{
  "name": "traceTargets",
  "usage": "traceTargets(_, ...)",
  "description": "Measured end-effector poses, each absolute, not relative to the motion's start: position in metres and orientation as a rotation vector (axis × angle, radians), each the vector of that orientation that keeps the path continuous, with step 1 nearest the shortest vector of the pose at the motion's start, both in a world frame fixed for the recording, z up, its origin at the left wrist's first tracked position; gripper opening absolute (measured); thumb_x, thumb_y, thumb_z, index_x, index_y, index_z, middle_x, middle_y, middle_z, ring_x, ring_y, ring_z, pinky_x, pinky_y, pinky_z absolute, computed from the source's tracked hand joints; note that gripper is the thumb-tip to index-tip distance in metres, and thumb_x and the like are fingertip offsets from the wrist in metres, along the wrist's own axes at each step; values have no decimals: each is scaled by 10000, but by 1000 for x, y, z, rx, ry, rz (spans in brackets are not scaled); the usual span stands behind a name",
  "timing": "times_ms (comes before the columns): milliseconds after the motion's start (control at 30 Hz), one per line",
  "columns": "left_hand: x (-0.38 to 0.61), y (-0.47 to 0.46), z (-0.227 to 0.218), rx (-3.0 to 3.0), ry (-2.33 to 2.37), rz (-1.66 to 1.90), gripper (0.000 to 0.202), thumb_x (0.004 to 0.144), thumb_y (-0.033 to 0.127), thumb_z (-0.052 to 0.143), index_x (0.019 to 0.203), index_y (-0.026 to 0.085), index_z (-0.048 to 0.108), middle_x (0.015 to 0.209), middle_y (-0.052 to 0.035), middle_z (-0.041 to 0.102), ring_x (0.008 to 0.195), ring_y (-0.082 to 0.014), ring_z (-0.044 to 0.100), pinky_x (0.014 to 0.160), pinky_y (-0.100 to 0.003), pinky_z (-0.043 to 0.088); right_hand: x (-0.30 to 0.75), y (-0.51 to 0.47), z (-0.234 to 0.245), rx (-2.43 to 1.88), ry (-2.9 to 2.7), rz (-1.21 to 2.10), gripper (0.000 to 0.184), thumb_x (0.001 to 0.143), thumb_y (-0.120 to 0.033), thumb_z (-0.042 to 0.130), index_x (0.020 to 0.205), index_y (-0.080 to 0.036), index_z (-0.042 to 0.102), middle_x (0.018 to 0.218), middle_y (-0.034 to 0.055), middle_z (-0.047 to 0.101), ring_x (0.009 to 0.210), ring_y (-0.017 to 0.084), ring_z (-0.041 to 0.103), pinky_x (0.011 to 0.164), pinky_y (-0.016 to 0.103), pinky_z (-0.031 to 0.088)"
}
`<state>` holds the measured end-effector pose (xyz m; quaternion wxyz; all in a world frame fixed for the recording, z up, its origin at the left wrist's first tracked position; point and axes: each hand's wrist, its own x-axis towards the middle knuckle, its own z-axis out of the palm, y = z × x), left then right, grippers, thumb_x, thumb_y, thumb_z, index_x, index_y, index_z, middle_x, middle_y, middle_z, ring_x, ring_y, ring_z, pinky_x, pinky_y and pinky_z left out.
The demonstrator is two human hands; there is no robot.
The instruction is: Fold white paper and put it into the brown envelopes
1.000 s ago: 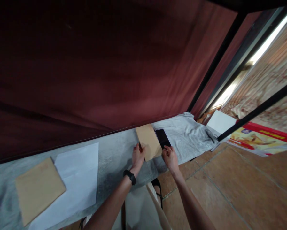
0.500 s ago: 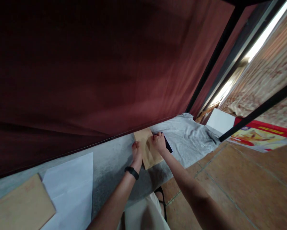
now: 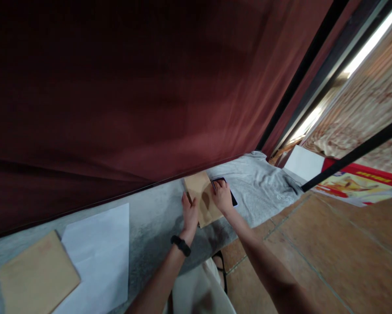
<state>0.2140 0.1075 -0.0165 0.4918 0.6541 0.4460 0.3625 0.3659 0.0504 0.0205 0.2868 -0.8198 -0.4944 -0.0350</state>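
Note:
A flat brown paper packet (image 3: 206,213) lies on the grey ledge in front of me. My left hand (image 3: 190,214), with a black band on its wrist, is at the packet's left edge, thumb over the top and fingers along the outer side. My right hand (image 3: 222,198) has its fingers curled over the packet's right edge and a dark smartphone (image 3: 232,199). The phone lies on a crumpled grey cloth (image 3: 258,187) right beside the packet. My right fingertips are partly hidden, so their exact hold is hard to see.
To the left, another brown packet (image 3: 39,277) overlaps a white paper sheet (image 3: 101,257) on the ledge (image 3: 153,209). A dark red curtain (image 3: 170,109) rises behind. Black poles (image 3: 300,74) and a red and yellow printed box (image 3: 356,185) stand right, over the tiled floor (image 3: 340,235).
My left thumb has spread from the fingers at the packet's edge. My right hand has shifted slightly right, more onto the phone. The view has moved a little.

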Motion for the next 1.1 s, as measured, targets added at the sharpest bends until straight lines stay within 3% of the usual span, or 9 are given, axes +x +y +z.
traceTargets(133, 187, 61, -20, 1837, 1102, 877, 676, 931, 291, 503, 1561, 191, 280, 1627, -160, 308, 1513, -292, 297, 1233, -471, 292, 345, 8, 15, -2058, -1360, -102, 414, 967, -210, 445, 1353, -164, 587, 1344, 164, 557, 1196, 323, 494, 1025, 499, 440)
traceTargets(267, 167, 29, -17, 2211, 983, 816, 598, 988, 299, 422, 1571, 226, 311, 1673, -129, 228, 1542, -314, 217, 1232, -542, 275, 319, -32, 4, -2001, -1375, -66, 432, 996, -228, 415, 1405, -190, 547, 1414, 148, 543, 1285, 310, 483, 1088, 523, 432)
traceTargets(433, 156, 20, -14, 2600, 736, 638, 587, 1008, 322, 401, 1581, 237, 305, 1641, -112, 328, 1555, -305, 169, 1233, -590, 240, 299, -59, -15, -1964, -1354, -86, 433, 1003, -202, 397, 1405, -175, 556, 1447, 146, 549, 1372, 280, 458, 1148, 528, 405)
traceTargets(633, 154, 17, -20, 2626, 714, 585, 562, 993, 326, 440, 1535, 190, 385, 1610, -141, 376, 1548, -306, 195, 1226, -541, 292, 296, -70, -30, -1954, -1319, -37, 428, 1020, -231, 402, 1414, -166, 556, 1483, 146, 530, 1439, 267, 410, 1179, 516, 389)
traceTargets(1100, 158, 20, -18, 2696, 684, 501, 503, 998, 255, 400, 1486, 141, 446, 1578, -162, 413, 1521, -300, 274, 1209, -497, 341, 304, -72, -37, -1898, -1239, 40, 433, 1008, -206, 392, 1397, -129, 565, 1467, 174, 538, 1402, 255, 466, 1172, 467, 414)
